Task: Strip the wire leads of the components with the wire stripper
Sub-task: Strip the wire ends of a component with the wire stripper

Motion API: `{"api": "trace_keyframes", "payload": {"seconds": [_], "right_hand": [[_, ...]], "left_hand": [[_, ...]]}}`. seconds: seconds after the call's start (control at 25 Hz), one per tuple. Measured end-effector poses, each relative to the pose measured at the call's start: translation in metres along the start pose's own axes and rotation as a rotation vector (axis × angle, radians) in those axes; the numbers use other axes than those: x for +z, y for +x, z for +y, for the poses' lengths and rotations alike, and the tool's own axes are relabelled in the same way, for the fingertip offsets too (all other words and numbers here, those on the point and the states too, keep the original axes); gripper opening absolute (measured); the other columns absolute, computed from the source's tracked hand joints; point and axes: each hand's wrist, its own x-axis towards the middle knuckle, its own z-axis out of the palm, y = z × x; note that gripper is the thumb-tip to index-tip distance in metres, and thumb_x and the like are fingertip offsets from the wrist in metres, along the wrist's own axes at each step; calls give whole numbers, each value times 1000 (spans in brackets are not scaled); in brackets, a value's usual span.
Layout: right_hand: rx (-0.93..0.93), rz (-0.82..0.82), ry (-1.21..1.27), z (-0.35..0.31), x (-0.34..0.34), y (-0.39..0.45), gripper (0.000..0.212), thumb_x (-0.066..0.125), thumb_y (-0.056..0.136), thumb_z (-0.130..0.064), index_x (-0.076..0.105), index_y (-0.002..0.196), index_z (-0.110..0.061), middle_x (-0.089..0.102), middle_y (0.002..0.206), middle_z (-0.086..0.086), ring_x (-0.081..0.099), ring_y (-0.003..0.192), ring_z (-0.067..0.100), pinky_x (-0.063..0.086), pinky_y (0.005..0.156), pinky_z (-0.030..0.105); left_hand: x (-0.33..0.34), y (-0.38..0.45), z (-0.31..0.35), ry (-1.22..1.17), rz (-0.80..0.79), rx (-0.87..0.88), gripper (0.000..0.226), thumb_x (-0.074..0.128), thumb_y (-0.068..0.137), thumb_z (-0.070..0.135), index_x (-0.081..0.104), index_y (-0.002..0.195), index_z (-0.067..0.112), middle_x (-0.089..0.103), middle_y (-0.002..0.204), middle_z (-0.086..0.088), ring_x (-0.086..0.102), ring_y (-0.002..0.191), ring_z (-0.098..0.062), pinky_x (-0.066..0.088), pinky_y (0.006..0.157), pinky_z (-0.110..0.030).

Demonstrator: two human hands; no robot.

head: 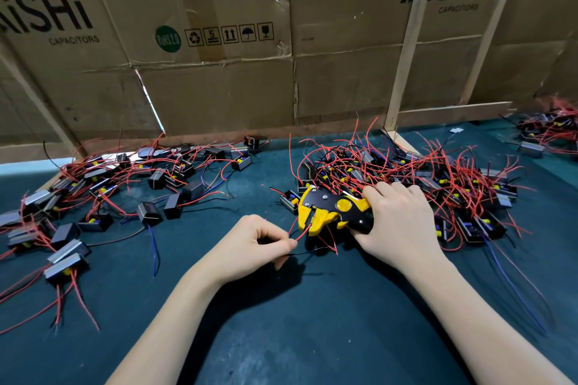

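My right hand (398,222) grips the handles of a yellow and black wire stripper (328,208), whose jaws point left and down. My left hand (255,244) pinches a thin red wire lead (300,234) between thumb and fingertips, and the lead runs up into the stripper's jaws. A black wire (308,251) also passes under my left fingertips. The component these leads belong to is hidden behind the stripper and my right hand.
A tangled pile of black components with red leads (406,172) lies behind my right hand. More components (125,191) are scattered across the left of the dark green mat (297,322). Cardboard boxes (219,40) and a wooden strut (403,66) wall off the back.
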Motion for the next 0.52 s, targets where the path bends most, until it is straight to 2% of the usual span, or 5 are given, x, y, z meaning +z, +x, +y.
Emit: {"api": "trace_keyframes", "payload": {"seconds": [0.28,0.52], "right_hand": [[-12,29,7,-1,0,0,45,84,53,-43,60,74,-11,60,71,5,58,70,31,42,68,38],[-25,9,9,0,-1,0,45,87,51,-43,54,62,-14,57,59,3,59,59,29,39,62,34]], "left_hand": [[-2,0,3,30,-35,8,44,57,94,29,58,52,14,41,45,6,34,46,-7,29,50,-18],[-3,-2,4,30,-35,5,44,56,94,27,57,52,13,40,46,5,34,47,-7,29,51,-20]]}}
